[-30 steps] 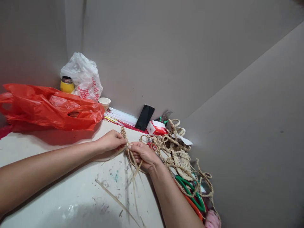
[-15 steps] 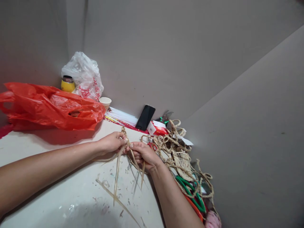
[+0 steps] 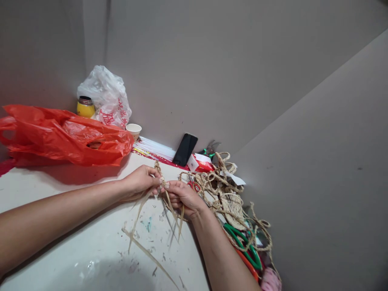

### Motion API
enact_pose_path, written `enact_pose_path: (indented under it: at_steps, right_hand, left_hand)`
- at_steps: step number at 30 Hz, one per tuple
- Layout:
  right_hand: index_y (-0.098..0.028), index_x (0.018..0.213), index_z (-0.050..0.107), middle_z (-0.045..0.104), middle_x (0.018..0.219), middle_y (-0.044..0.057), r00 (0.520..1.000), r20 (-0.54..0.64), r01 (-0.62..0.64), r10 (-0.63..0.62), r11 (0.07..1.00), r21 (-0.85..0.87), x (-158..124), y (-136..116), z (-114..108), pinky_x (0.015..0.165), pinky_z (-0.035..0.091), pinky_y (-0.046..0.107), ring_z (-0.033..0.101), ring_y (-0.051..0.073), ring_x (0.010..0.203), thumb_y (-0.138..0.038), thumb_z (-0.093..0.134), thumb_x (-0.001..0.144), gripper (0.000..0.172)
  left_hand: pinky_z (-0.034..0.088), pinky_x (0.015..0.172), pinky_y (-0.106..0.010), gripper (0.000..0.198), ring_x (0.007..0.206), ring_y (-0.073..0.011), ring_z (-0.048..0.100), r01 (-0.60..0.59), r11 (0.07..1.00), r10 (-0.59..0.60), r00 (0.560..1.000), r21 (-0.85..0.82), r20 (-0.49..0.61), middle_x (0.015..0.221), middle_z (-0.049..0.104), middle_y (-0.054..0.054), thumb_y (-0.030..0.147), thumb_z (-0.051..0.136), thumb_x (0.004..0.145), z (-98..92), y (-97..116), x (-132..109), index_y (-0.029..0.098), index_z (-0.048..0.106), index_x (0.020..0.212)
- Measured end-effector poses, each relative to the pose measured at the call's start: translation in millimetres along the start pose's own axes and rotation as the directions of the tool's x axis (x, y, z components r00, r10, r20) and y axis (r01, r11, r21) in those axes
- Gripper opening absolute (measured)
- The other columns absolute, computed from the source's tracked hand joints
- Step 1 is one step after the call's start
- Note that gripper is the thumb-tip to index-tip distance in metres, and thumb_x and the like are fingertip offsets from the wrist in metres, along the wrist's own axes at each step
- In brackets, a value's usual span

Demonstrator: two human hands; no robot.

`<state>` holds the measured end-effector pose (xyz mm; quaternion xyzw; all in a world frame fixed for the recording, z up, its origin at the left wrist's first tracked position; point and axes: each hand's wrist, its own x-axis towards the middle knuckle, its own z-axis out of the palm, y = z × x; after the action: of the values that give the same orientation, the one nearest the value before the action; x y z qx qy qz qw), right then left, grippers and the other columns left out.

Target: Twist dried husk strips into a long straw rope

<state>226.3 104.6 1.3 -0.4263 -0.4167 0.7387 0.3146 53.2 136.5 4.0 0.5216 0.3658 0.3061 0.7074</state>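
Note:
Between my hands is a braided straw cord (image 3: 157, 165), its plaited end rising just above my fingers. My left hand (image 3: 144, 180) pinches the braid from the left, and a loose straw strand (image 3: 138, 220) trails down from it. Close against it, my right hand (image 3: 183, 196) is closed on the braid, thumb and forefinger together. More pale strands (image 3: 171, 206) hang below the right fingers. One separate flat straw strip (image 3: 148, 254) lies on the white table (image 3: 100, 238). The exact crossing of strands is hidden by the fingertips.
Right of my hands lies a heap of braided straw cord (image 3: 233, 208), with red-handled scissors (image 3: 194, 186) and green handles (image 3: 242, 244). Behind are a phone (image 3: 185, 149), pliers (image 3: 211, 149) and a paper cup (image 3: 133, 130). A red plastic bag (image 3: 66, 137) sits left, near a yellow jar (image 3: 85, 107).
The long strand hanging under my left hand has swung to the left. My left hand has shifted slightly, while both hands stay at the braid.

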Motion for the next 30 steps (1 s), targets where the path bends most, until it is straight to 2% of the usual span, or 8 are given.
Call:
enact_pose_path:
  at_steps: [4, 6, 8, 12, 16, 21, 27, 30]
  right_hand:
    - [-0.012, 0.071, 0.057, 0.023, 0.042, -0.013, 1.0, 0.004, 0.004, -0.004, 1.0, 0.001, 0.1, 0.0, -1.3, 0.036, 0.006, 0.016, 0.009, 0.001, 0.037, -0.033, 0.069, 0.07, 0.024]
    - [-0.012, 0.071, 0.057, 0.022, 0.042, -0.013, 1.0, 0.003, 0.007, -0.007, 1.0, -0.001, 0.7, 0.6, -2.5, 0.036, 0.006, 0.016, 0.009, 0.001, 0.037, -0.033, 0.068, 0.071, 0.024]
    - [-0.012, 0.072, 0.057, 0.023, 0.043, -0.013, 1.0, 0.01, 0.011, -0.011, 1.0, 0.001, 1.0, 1.1, -3.2, 0.036, 0.006, 0.016, 0.01, 0.001, 0.037, -0.033, 0.068, 0.071, 0.023]
    - [-0.013, 0.069, 0.054, 0.026, 0.043, -0.012, 0.999, 0.016, 0.033, -0.033, 0.999, 0.012, 1.0, 1.7, -2.0, 0.036, 0.006, 0.016, 0.011, 0.001, 0.037, -0.032, 0.069, 0.07, 0.024]
    - [-0.015, 0.063, 0.048, 0.027, 0.041, -0.013, 0.999, -0.009, 0.035, -0.035, 0.999, -0.006, 1.6, 2.7, -1.4, 0.035, 0.006, 0.016, 0.011, 0.001, 0.036, -0.033, 0.07, 0.069, 0.029]
    - [-0.016, 0.064, 0.049, 0.028, 0.04, -0.013, 0.998, -0.04, 0.054, -0.056, 0.998, -0.045, 3.4, 3.5, -1.8, 0.035, 0.008, 0.017, 0.013, 0.001, 0.035, -0.035, 0.07, 0.068, 0.029]
    - [-0.014, 0.07, 0.055, 0.026, 0.041, -0.013, 0.997, -0.049, 0.061, -0.064, 0.997, -0.052, 2.5, 2.0, 1.7, 0.035, 0.006, 0.018, 0.012, 0.001, 0.035, -0.035, 0.069, 0.069, 0.025]
    - [-0.014, 0.07, 0.055, 0.026, 0.041, -0.013, 0.996, -0.058, 0.071, -0.074, 0.996, -0.047, 2.4, 2.7, 2.1, 0.035, 0.006, 0.018, 0.012, 0.001, 0.035, -0.035, 0.069, 0.069, 0.025]
  left_hand:
    - [0.027, 0.044, -0.018, 0.022, 0.042, -0.0048, 0.037, -0.1, 0.961, 0.132, 0.985, 0.258, -0.112, 0.045, 0.048, 0.005, 0.027, 0.062, 0.069, -5.3, 11.8, -0.8, 0.013, 0.055, 0.054]
    - [0.025, 0.043, -0.018, 0.022, 0.041, -0.0045, 0.034, -0.093, 0.947, 0.135, 0.984, 0.307, -0.117, 0.043, 0.046, 0.005, 0.027, 0.061, 0.07, -5.4, 17.1, -2.0, 0.013, 0.056, 0.054]
    - [0.029, 0.043, -0.018, 0.019, 0.04, -0.0052, 0.038, -0.048, 0.963, 0.08, 0.991, 0.265, -0.108, 0.044, 0.05, 0.004, 0.026, 0.06, 0.072, -2.9, 18.9, -3.2, 0.013, 0.057, 0.058]
    - [0.039, 0.045, -0.019, 0.005, 0.045, -0.0091, 0.052, 0.083, 0.995, -0.078, 0.992, 0.05, -0.098, 0.054, 0.06, -0.002, 0.015, 0.057, 0.07, 5.5, 14.0, -4.9, 0.015, 0.052, 0.069]
    - [0.042, 0.044, -0.019, 0.012, 0.047, -0.0114, 0.057, 0.178, 0.983, -0.18, 0.979, -0.032, -0.094, 0.052, 0.061, -0.003, 0.013, 0.059, 0.07, 8.8, 10.3, -5.4, 0.016, 0.048, 0.073]
    - [0.042, 0.043, -0.018, 0.013, 0.046, -0.011, 0.056, 0.169, 0.986, -0.169, 0.98, -0.012, -0.105, 0.051, 0.059, -0.001, 0.013, 0.06, 0.069, 8.6, 11.0, -5.4, 0.017, 0.048, 0.073]
    - [0.03, 0.037, -0.015, 0.008, 0.038, -0.0033, 0.038, 0.064, 0.998, -0.062, 0.989, 0.012, -0.138, 0.052, 0.056, 0.002, 0.009, 0.059, 0.063, 9.1, 6.2, -4.5, 0.014, 0.052, 0.064]
    - [0.035, 0.039, -0.017, 0.007, 0.041, -0.005, 0.042, 0.105, 0.994, -0.109, 0.988, -0.042, -0.112, 0.055, 0.059, -0.001, 0.01, 0.059, 0.063, 7.0, 6.7, -3.5, 0.014, 0.054, 0.066]
